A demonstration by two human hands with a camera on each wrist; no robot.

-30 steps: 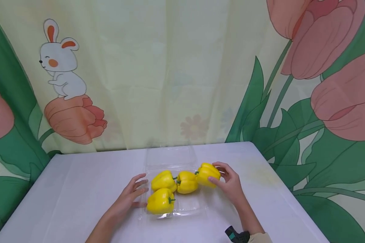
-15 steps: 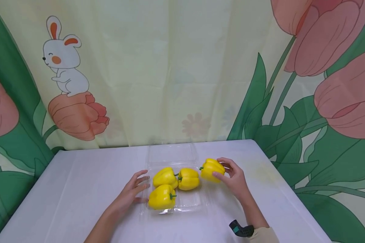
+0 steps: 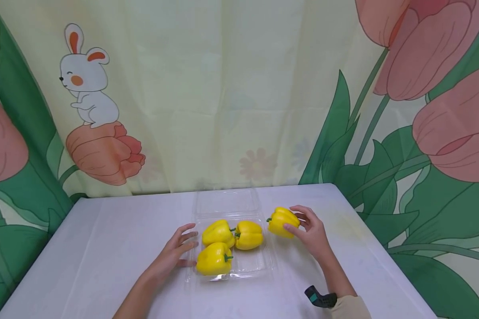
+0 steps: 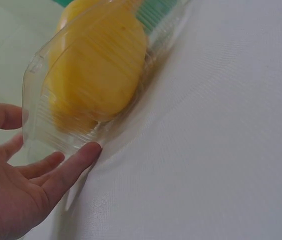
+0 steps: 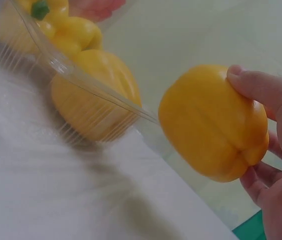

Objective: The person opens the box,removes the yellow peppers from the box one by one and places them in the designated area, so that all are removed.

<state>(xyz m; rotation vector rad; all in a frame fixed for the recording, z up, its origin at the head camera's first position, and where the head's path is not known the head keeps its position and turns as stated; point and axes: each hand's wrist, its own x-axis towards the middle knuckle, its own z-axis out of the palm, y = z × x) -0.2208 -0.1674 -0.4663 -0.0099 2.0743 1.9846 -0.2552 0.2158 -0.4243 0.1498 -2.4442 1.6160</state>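
My right hand [image 3: 313, 232] holds a yellow bell pepper [image 3: 281, 222] between thumb and fingers, raised just right of a clear plastic clamshell box [image 3: 248, 266]. The right wrist view shows this pepper [image 5: 205, 122] apart from the box wall. Inside the box lie a back-left pepper [image 3: 217, 233], a pepper on the right [image 3: 250, 235] and a front-left pepper [image 3: 212, 259], all yellow with green stems. My left hand [image 3: 171, 253] is at the box's left side with spread fingers. In the left wrist view its thumb [image 4: 88, 152] touches the box's lower edge.
The box's clear lid [image 3: 227, 201] lies folded back toward the table's far edge. A white cloth covers the table [image 3: 115, 248]. Behind it hangs a curtain [image 3: 183, 88] printed with tulips and a rabbit. A dark wrist strap [image 3: 321, 298] is on the right forearm.
The right hand has carried its bell pepper from over the box's right edge outward to the right. My left hand has stayed beside the box. The head view has shifted slightly.
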